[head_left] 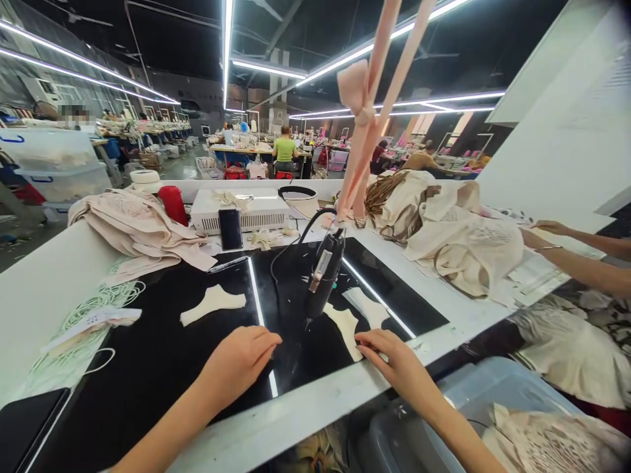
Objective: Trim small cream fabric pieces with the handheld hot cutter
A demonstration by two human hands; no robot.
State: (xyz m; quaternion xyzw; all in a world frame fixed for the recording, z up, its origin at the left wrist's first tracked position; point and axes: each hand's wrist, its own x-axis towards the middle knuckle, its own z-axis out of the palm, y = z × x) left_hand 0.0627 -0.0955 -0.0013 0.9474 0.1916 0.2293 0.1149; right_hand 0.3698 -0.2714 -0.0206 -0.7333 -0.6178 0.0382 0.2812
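My right hand [394, 361] pinches the lower end of a cream cut fabric piece [344, 326] lying on the black glossy board [162, 368]. My left hand [241, 361] hovers over the board's front part, its fingers pressed together; anything between them is too small or hidden to make out. Between and beyond my hands, a black corded handheld tool [325, 272] hangs tip down from knotted pink fabric strips [362, 125]. Another cream fabric piece [213, 304] lies left of the tool. A whitish piece [367, 307] lies to the right of the pinched one.
Behind the board stand a white vented box [241, 211] and a phone [231, 229]. Pink fabric [142, 226] is heaped left, cream garments [453, 230] right. A co-worker's arms [582, 253] reach in from the right. A plastic bin [513, 381] sits below the table edge.
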